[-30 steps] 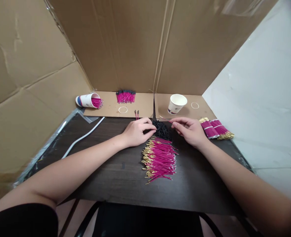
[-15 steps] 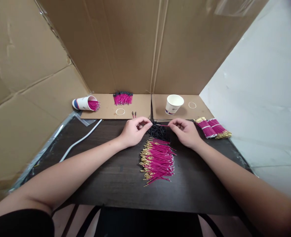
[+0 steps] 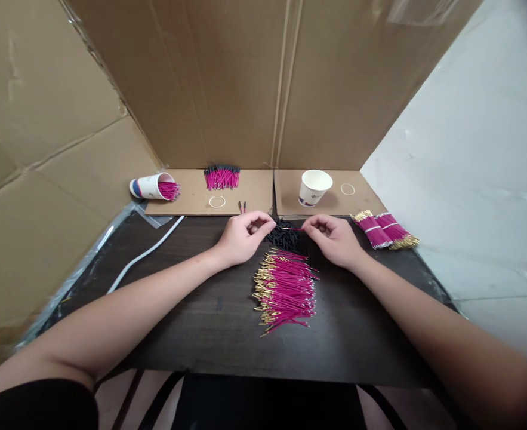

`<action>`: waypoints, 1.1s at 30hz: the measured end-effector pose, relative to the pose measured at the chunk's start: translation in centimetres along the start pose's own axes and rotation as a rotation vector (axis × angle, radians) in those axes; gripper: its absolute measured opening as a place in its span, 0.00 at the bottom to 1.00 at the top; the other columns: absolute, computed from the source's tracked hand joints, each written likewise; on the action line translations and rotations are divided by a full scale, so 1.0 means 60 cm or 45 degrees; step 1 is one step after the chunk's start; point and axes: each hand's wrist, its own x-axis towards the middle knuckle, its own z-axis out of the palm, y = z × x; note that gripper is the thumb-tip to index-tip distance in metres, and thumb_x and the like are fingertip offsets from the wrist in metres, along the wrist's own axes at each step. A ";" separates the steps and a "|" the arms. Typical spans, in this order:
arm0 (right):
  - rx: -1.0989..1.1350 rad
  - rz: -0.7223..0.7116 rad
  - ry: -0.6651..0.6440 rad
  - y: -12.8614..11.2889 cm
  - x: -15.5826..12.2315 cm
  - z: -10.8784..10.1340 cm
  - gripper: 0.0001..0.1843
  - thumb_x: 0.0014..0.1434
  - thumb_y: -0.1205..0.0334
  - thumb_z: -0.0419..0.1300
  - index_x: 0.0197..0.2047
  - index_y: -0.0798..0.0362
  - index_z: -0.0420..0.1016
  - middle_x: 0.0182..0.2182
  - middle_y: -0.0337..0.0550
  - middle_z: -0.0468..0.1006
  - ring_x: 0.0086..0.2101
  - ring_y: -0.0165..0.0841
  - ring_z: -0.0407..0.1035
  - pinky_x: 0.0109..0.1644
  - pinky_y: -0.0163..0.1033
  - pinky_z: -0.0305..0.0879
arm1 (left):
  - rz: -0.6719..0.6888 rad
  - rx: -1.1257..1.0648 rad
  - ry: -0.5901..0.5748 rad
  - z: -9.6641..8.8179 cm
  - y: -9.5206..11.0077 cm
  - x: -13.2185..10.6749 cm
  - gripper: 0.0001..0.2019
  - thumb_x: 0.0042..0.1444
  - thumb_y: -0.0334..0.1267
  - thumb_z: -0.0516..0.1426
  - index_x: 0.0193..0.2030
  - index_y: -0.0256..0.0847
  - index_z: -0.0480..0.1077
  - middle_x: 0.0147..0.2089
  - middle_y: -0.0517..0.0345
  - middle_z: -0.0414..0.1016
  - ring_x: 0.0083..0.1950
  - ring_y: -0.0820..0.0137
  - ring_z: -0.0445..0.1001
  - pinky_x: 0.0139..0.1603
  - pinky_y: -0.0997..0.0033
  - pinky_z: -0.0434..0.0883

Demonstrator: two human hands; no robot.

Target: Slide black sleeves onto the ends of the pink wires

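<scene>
Holding one pink wire [image 3: 292,229] between thumb and forefinger, the right hand [image 3: 332,239] points its free end toward the left hand [image 3: 244,237], which is pinched shut at the fingertips around something too small to make out, probably one of the black sleeves. Both hands hover just above the black pile [image 3: 283,237] at the far side of the worktop [image 3: 191,310], with the wire bridging the gap between them.

The step in hand looks like fitting a sleeve onto a wire end: the tip is close to the left fingertips but whether it has entered anything cannot be told. The next move would call for fine alignment, keeping the wire straight and level while the two pinches close the last gap, since a thin wire will bend if pushed off-axis.

Just nearer the person lies the loose heap of pink wires [image 3: 284,291] with gold ends. Tied bundles [image 3: 383,230] lie to the right. On the cardboard behind are a standing cup [image 3: 314,188], a tipped cup [image 3: 152,187] holding wires, a sleeved batch [image 3: 221,177], and two finished pieces [image 3: 242,206].
</scene>
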 end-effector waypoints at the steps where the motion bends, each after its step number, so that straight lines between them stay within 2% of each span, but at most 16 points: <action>1: 0.003 -0.001 -0.004 0.000 0.000 0.000 0.18 0.66 0.44 0.69 0.40 0.52 0.84 0.33 0.46 0.83 0.32 0.36 0.73 0.36 0.42 0.71 | -0.001 0.003 0.000 0.000 0.000 0.000 0.14 0.69 0.50 0.65 0.45 0.39 0.83 0.34 0.55 0.80 0.30 0.71 0.69 0.33 0.69 0.66; 16: 0.063 0.064 0.084 0.006 0.001 0.005 0.25 0.65 0.35 0.69 0.40 0.51 0.83 0.30 0.43 0.79 0.30 0.35 0.67 0.33 0.41 0.63 | -0.011 0.042 -0.026 0.000 -0.001 -0.001 0.14 0.69 0.49 0.65 0.45 0.39 0.84 0.34 0.55 0.81 0.29 0.71 0.67 0.32 0.69 0.64; 33: 0.048 0.014 0.118 0.000 0.000 0.005 0.19 0.65 0.42 0.69 0.39 0.52 0.83 0.29 0.43 0.78 0.28 0.34 0.65 0.31 0.39 0.61 | 0.052 0.085 -0.018 0.000 -0.006 -0.001 0.14 0.70 0.47 0.64 0.45 0.38 0.84 0.33 0.54 0.83 0.28 0.72 0.67 0.31 0.71 0.64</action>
